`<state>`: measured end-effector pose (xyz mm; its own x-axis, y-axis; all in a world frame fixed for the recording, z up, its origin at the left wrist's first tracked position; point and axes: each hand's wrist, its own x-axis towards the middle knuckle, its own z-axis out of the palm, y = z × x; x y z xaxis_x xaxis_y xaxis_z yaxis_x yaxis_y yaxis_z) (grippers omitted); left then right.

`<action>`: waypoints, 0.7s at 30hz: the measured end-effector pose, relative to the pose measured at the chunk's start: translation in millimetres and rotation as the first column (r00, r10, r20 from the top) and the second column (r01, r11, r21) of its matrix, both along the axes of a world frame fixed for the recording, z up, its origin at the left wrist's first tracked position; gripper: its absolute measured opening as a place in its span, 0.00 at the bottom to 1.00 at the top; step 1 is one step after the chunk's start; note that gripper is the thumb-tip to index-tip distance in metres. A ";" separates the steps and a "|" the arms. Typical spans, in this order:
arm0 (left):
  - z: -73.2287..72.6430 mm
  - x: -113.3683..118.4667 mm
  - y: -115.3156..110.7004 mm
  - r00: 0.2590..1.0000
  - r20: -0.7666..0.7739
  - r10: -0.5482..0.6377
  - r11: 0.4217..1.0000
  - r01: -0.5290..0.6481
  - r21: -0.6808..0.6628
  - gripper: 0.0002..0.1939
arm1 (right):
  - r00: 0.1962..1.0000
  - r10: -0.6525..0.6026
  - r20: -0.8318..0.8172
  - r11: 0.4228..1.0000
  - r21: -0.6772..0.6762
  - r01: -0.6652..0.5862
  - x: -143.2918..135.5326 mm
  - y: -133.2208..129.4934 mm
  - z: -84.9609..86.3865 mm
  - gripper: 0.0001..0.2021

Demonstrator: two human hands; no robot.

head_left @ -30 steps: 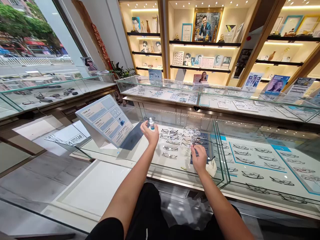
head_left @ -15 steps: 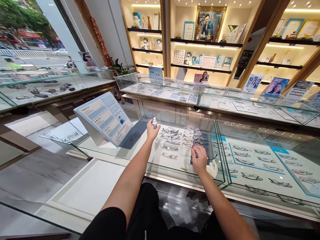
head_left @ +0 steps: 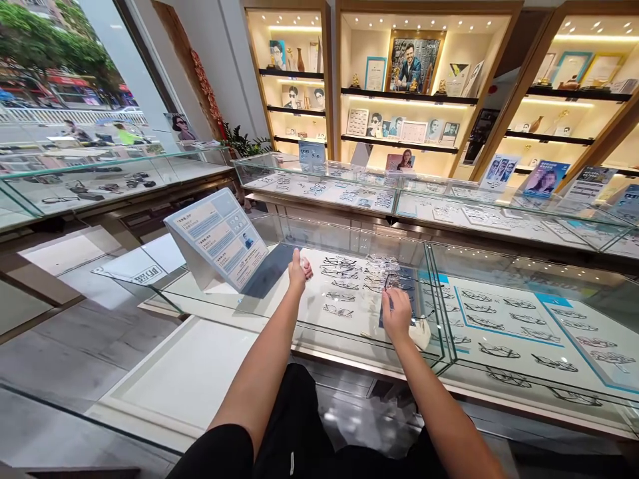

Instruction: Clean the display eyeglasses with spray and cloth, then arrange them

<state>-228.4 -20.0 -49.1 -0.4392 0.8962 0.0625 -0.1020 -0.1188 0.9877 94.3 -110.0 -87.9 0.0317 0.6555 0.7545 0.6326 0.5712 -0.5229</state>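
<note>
My left hand (head_left: pixel 298 271) is closed, thumb up, above the glass counter. The small white bottle seen in it earlier is nearly hidden behind its fingers. My right hand (head_left: pixel 398 313) is closed on a pair of dark-framed eyeglasses (head_left: pixel 391 278), whose front part shows beyond the fingers. Under and beside that hand lies a dark blue mat (head_left: pixel 410 282). A crumpled cream cloth (head_left: pixel 422 334) sits just right of the right wrist. Rows of eyeglasses (head_left: pixel 339 273) lie in the case between my hands.
A tilted blue-and-white sign (head_left: pixel 219 239) stands on the glass counter (head_left: pixel 269 319) to the left. On the right, another glass case holds more eyeglasses (head_left: pixel 499 349). Across from me runs a display counter (head_left: pixel 319 189), with lit shelves (head_left: pixel 409 100) behind.
My left hand has turned over and moved slightly down and left, so the bottle is now mostly covered by the fingers. The right hand stays nearly in place. The view has shifted slightly.
</note>
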 end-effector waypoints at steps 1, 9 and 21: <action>6.8 6.1 -11.9 0.998 0.029 -0.052 0.999 0.052 0.001 0.40 | 1.000 -0.006 -0.004 1.000 0.004 0.006 0.1 -0.1 -0.8 0.13; 92.1 68.8 -106.7 0.699 0.316 -0.642 0.766 0.567 0.303 0.43 | 0.996 0.013 -0.092 0.998 0.063 -0.007 -0.4 -12.3 33.2 0.14; 92.1 136.6 -124.6 0.782 -0.556 -0.282 0.866 0.456 0.204 0.36 | 0.474 0.300 -0.828 0.565 -0.246 -0.788 0.7 -98.6 115.5 0.16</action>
